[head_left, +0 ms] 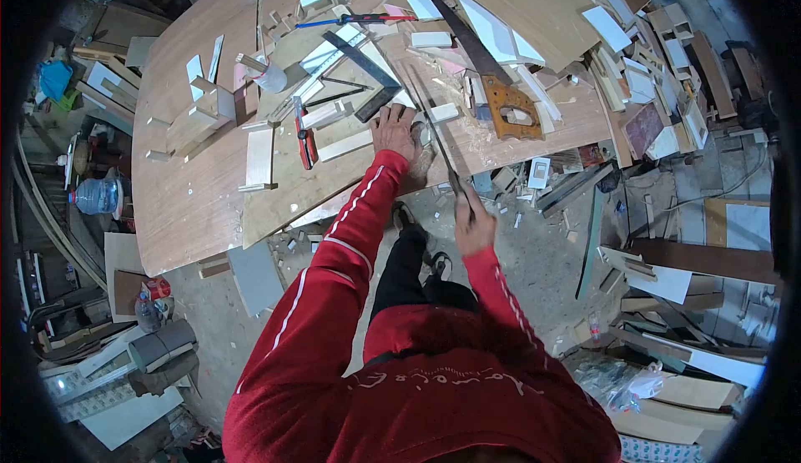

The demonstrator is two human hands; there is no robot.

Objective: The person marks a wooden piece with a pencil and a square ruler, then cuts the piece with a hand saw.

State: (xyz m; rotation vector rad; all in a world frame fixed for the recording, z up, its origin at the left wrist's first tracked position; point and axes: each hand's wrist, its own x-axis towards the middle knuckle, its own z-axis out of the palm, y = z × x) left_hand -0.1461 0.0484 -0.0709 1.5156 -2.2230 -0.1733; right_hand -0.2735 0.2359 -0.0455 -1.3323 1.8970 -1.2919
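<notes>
My left hand [395, 133] presses down on a pale wooden strip [347, 145] near the table's front edge, its fingers bent over the wood. The strip's other end shows to the right of the hand. My right hand [475, 228], just off the table edge, is closed round the handle of a long, thin saw [444, 148]. Its narrow blade, seen nearly edge-on, runs forward across the strip beside my left hand. A try square [363, 58] lies just beyond my left fingers. Left of them rests a red utility knife [306, 138].
A wooden-handled handsaw [509, 108] lies at the right of the table [188, 213]. Further left stand a white cup [269, 75] and a small wooden piece with pegs [200, 121]. Offcuts pile up at the back right. Scraps litter the floor [534, 254].
</notes>
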